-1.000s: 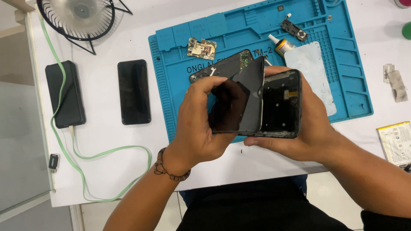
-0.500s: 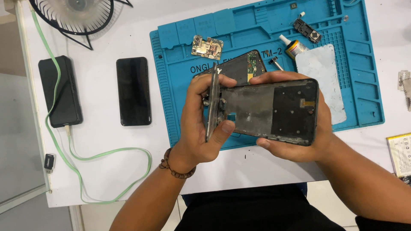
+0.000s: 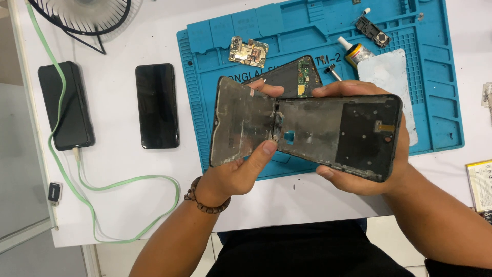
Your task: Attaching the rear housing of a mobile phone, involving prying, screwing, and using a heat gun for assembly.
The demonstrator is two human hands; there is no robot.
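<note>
Mid-frame, above the blue repair mat (image 3: 435, 102): left hand (image 3: 233, 174) clamps the lifted display panel (image 3: 241, 123), thumb at the hinge line; right hand (image 3: 366, 177) cradles the dark phone frame (image 3: 353, 136). Separation step, judged nearly done. Next move needs care at the joining seam, where a flex cable may hold.

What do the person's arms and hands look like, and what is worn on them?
Both forearms are bare, with no sleeves in view, and there are no gloves. The left hand has a bracelet of dark brown round beads at the wrist. The right hand shows no ring, watch or band. The fingers have short, plain nails.
</note>
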